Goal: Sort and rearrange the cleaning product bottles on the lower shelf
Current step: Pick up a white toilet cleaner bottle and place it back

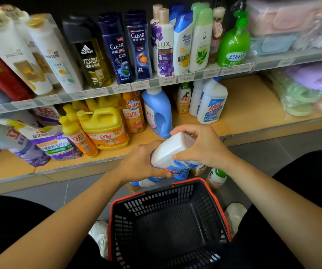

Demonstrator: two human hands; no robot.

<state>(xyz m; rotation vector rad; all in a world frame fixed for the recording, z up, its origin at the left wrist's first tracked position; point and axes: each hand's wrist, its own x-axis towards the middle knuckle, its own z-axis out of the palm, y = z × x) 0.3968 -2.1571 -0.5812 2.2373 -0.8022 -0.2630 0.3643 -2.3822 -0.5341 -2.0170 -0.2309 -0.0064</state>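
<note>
Both my hands hold a white bottle with a blue label (pixel 172 150), tilted bottom-up in front of the lower shelf (pixel 253 113). My left hand (pixel 142 165) grips its lower side, and my right hand (pixel 199 144) curls over its base. On the lower shelf stand a blue detergent bottle (pixel 159 111), two white toilet-cleaner bottles (pixel 211 103), a small green-capped bottle (pixel 183 98), a yellow jug (pixel 105 129) and orange dish-soap bottles (pixel 135 113). More bottles lie on the floor under my hands, one with a green cap (pixel 216 177).
A black basket with a red rim (pixel 167 224) stands on the grey floor between my knees. Purple refill pouches (pixel 55 144) lean at the shelf's left. The upper shelf (pixel 156 82) carries shampoo bottles. Bagged plastic goods (pixel 307 88) fill the right.
</note>
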